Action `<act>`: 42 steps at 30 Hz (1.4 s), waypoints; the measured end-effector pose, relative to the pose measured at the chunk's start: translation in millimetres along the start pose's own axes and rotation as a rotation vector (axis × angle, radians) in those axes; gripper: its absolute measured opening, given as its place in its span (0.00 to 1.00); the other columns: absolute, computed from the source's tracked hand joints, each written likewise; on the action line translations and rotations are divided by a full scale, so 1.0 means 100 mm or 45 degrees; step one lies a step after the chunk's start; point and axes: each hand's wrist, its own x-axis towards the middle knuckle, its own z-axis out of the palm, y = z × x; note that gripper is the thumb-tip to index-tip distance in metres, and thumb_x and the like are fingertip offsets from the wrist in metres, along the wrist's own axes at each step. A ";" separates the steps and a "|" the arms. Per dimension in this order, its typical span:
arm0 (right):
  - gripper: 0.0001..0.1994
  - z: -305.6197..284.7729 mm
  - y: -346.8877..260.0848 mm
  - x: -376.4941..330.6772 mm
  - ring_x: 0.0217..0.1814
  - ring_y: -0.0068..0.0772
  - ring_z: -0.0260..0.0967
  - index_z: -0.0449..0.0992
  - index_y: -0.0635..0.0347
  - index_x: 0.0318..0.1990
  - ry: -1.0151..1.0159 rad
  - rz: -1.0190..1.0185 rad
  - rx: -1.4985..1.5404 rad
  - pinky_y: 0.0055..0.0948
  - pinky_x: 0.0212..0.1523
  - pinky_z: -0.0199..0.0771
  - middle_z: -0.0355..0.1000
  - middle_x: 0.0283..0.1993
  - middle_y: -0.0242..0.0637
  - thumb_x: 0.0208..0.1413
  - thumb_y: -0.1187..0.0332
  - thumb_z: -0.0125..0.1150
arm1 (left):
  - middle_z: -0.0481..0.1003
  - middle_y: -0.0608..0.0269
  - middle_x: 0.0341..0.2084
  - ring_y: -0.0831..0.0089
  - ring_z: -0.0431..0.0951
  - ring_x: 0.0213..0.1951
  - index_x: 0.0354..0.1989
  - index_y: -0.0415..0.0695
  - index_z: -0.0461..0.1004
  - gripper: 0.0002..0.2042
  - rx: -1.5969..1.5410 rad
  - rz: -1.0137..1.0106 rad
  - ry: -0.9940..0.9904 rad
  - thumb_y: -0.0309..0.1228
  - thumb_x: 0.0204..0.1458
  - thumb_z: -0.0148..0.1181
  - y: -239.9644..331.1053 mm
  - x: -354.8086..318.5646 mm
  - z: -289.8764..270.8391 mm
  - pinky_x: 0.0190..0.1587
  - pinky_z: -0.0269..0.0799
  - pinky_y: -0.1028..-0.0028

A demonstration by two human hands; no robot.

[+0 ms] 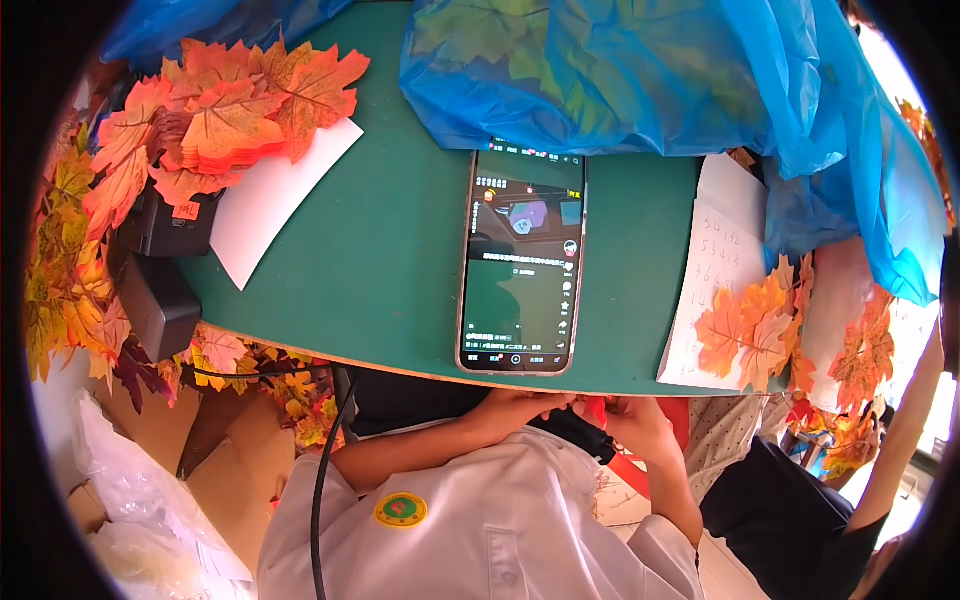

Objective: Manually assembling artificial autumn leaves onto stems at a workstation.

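Below the table's near edge, my two hands work close together above my lap. My left hand point(527, 405) has its fingers bent and closed, partly hidden by the table edge; what it grips cannot be made out. My right hand point(640, 428) is closed beside a small red piece point(595, 411), too small to tell its kind. A black object point(575, 434) lies just under both hands. On the green table point(400, 270) in front of them lies a phone point(518, 260) with its screen lit, showing a video.
Orange artificial maple leaves point(235, 120) are stacked at the left by a black box point(165, 225) and a white sheet point(285, 205). A blue plastic bag point(600, 90) covers the far side. Handwritten paper point(715, 260) lies right. Another person's arm point(905, 430) shows at far right.
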 end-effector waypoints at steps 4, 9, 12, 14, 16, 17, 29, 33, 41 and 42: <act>0.07 -0.03 0.00 0.03 0.32 0.13 0.65 0.75 0.62 0.41 -0.046 0.041 -0.078 0.17 0.31 0.65 0.70 0.32 0.23 0.56 0.81 0.61 | 0.73 0.69 0.28 0.82 0.67 0.27 0.40 0.43 0.77 0.10 -0.062 0.014 0.010 0.36 0.56 0.63 -0.02 0.02 0.01 0.28 0.63 0.81; 0.07 0.01 0.05 0.03 0.32 0.11 0.64 0.76 0.62 0.41 0.036 0.014 -0.182 0.16 0.31 0.63 0.69 0.32 0.22 0.56 0.80 0.62 | 0.63 0.72 0.18 0.81 0.58 0.21 0.27 0.44 0.72 0.08 -0.109 -0.044 0.104 0.31 0.54 0.62 0.07 0.03 0.05 0.23 0.52 0.77; 0.07 0.01 0.09 0.01 0.32 0.10 0.63 0.76 0.62 0.42 0.053 0.015 -0.322 0.16 0.30 0.63 0.69 0.31 0.21 0.56 0.80 0.62 | 0.61 0.73 0.17 0.82 0.56 0.21 0.26 0.45 0.71 0.07 -0.221 -0.067 0.123 0.31 0.53 0.62 0.06 0.04 0.05 0.23 0.50 0.77; 0.08 -0.02 0.14 0.01 0.32 0.10 0.63 0.76 0.62 0.42 0.043 0.040 -0.381 0.16 0.30 0.62 0.68 0.31 0.20 0.56 0.80 0.62 | 0.61 0.74 0.17 0.82 0.56 0.20 0.26 0.46 0.71 0.07 -0.234 -0.074 0.146 0.31 0.53 0.63 0.08 0.05 0.08 0.23 0.50 0.77; 0.08 -0.03 0.15 0.01 0.30 0.09 0.61 0.76 0.62 0.42 -0.062 0.074 -0.268 0.15 0.29 0.60 0.67 0.30 0.20 0.56 0.80 0.62 | 0.60 0.74 0.16 0.83 0.56 0.20 0.26 0.46 0.71 0.08 -0.247 -0.081 0.167 0.32 0.53 0.63 0.07 0.05 0.08 0.23 0.50 0.78; 0.08 -0.03 0.14 0.02 0.30 0.09 0.61 0.76 0.62 0.42 -0.062 0.075 -0.267 0.15 0.29 0.60 0.67 0.30 0.20 0.56 0.80 0.62 | 0.62 0.73 0.17 0.83 0.56 0.20 0.27 0.45 0.72 0.08 -0.263 -0.058 0.135 0.32 0.52 0.63 0.06 0.05 0.07 0.23 0.50 0.78; 0.09 0.00 -0.09 0.02 0.21 0.22 0.67 0.75 0.67 0.39 -0.233 0.308 -0.017 0.21 0.22 0.66 0.72 0.23 0.36 0.62 0.68 0.58 | 0.74 0.67 0.25 0.81 0.66 0.26 0.31 0.41 0.75 0.07 -0.092 -0.006 -0.095 0.31 0.57 0.57 0.11 0.06 0.01 0.27 0.62 0.80; 0.10 0.05 -0.14 0.01 0.17 0.23 0.65 0.74 0.67 0.38 -0.209 0.382 0.084 0.22 0.18 0.64 0.72 0.21 0.37 0.61 0.67 0.59 | 0.74 0.65 0.27 0.79 0.69 0.28 0.34 0.39 0.75 0.06 -0.064 0.027 -0.114 0.29 0.59 0.55 0.07 0.06 -0.02 0.29 0.64 0.79; 0.09 0.10 -0.32 0.04 0.13 0.18 0.57 0.73 0.64 0.33 -0.229 0.611 0.350 0.21 0.13 0.48 0.64 0.15 0.33 0.57 0.67 0.64 | 0.74 0.64 0.27 0.79 0.69 0.26 0.35 0.38 0.73 0.08 -0.052 0.060 -0.183 0.30 0.62 0.52 0.16 -0.01 -0.02 0.27 0.63 0.79; 0.09 0.11 -0.29 0.03 0.13 0.18 0.57 0.72 0.64 0.33 -0.234 0.545 0.345 0.21 0.14 0.48 0.64 0.15 0.32 0.57 0.67 0.64 | 0.74 0.63 0.26 0.79 0.69 0.25 0.35 0.38 0.72 0.08 -0.049 0.089 -0.184 0.30 0.63 0.51 0.17 -0.02 -0.01 0.26 0.63 0.79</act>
